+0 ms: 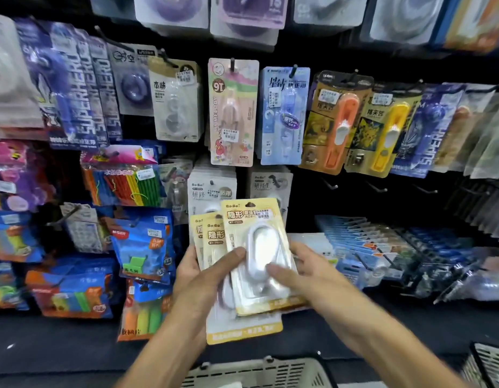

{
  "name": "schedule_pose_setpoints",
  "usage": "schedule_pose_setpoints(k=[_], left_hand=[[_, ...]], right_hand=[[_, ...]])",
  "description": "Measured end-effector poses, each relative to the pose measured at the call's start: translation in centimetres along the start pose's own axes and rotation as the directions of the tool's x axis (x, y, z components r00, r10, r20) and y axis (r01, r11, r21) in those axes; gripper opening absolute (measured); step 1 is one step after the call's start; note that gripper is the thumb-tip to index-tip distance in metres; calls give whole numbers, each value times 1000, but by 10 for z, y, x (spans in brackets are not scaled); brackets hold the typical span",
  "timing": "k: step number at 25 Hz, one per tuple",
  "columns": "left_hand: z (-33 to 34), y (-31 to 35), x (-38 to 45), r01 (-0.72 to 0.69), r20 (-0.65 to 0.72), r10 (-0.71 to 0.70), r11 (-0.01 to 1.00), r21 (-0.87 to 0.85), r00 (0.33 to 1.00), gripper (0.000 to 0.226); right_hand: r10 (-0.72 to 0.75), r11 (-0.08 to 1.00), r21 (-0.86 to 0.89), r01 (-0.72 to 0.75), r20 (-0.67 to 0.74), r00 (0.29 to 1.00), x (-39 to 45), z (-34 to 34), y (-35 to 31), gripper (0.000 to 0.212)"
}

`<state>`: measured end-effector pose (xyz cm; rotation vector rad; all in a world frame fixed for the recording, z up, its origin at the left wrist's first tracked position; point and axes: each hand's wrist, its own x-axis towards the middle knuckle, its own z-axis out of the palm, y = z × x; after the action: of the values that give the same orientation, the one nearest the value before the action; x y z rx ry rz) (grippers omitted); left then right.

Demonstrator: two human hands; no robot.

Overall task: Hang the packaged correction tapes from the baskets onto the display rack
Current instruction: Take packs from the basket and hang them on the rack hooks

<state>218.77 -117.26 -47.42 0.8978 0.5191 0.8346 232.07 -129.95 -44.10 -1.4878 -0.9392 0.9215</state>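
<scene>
Black display rack (pixel 312 191), filling the upper view; rows of carded stationery hang from its pegs, among them a pink card (pixel 232 113), a blue card (pixel 284 116) and an orange card (pixel 336 121) in the middle row; several bare pegs (pixel 377 187) to the right, below that row

Cream plastic basket (pixel 259 372), slotted wall, at the bottom edge, directly under the hands; corner of a second basket (pixel 489 362) at lower right

Yellow packs (pixel 242 264), correction tapes on yellow cards, a fanned stack of about three or four, held upright in front of the rack's lower middle, above the basket; front pack shows a white oval tape case under a clear blister

Left hand (pixel 200 278), forearm rising from lower left, palm under the stack, thumb laid across the front pack's blister, fingers wrapped behind the cards; clamped on the stack

Right hand (pixel 301 267), forearm rising from lower right, thumb pressing the blister's lower right, fingers curled round the front pack's right edge; pinching that pack

Motion blur softens both hands and the pack fronts
</scene>
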Motion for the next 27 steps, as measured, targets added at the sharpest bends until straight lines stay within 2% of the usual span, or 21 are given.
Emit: schedule_pose_setpoints(k=[4, 6, 8, 11, 14, 15, 16, 18, 19, 21, 22, 23, 24, 25, 27], left_hand=[[8, -5, 6, -13, 36, 13, 1000, 0, 999, 59], [3, -4, 9, -38, 52, 35, 998, 53, 998, 60], [0, -2, 8, -76, 70, 70, 993, 88, 995, 61], [-4, -1, 9, -98, 76, 90, 989, 109, 993, 59], [-3, -5, 9, -98, 71, 91, 989, 113, 993, 62], [-3, -7, 9, -98, 72, 90, 989, 114, 993, 62], [-3, -9, 8, -98, 78, 89, 988, 116, 993, 60], [-1, -12, 7, -99, 75, 90, 987, 126, 993, 56], [0, -14, 7, -102, 59, 95, 986, 130, 994, 56], [2, -17, 8, -110, 26, 107, 985, 133, 994, 61], [3, -18, 8, -113, 16, 112, 985, 132, 994, 64], [4, -19, 9, -116, 11, 115, 984, 136, 993, 67], [5, -19, 9, -116, 10, 116, 983, 139, 993, 70], [5, -19, 10, -112, 15, 111, 985, 133, 994, 70], [4, -18, 12, -98, 53, 93, 991, 94, 994, 60]], right_hand=[[-29, 981, 177, 83, -286, 958, 21, -5, 4, 25], [0, 976, 193, 97, -452, 892, 27, -31, 3, 16], [7, 983, 148, 107, -613, 790, 27, -60, 8, 14], [-9, 992, 82, 99, -722, 692, 22, -92, 18, 18], [-20, 995, 51, 91, -762, 648, 19, -100, 20, 18], [-13, 995, 58, 86, -752, 660, 18, -99, 19, 22], [28, 985, 136, 104, -727, 686, 17, -97, 17, 31], [158, 919, 375, 125, -638, 754, 15, -91, 14, 61], [173, 921, 378, 93, -612, 772, 11, -86, 13, 69], [107, 985, 172, -25, -487, 867, 6, -63, 14, 63], [90, 995, 76, -68, -340, 936, 4, -46, 17, 58], [98, 995, -4, -101, -192, 976, 4, -29, 21, 50], [105, 992, -65, -112, -106, 989, 4, -14, 26, 41], [90, 991, -84, -99, -107, 990, 7, -6, 29, 30], [64, 998, 11, -63, -256, 965, 13, -7, 29, 11]])
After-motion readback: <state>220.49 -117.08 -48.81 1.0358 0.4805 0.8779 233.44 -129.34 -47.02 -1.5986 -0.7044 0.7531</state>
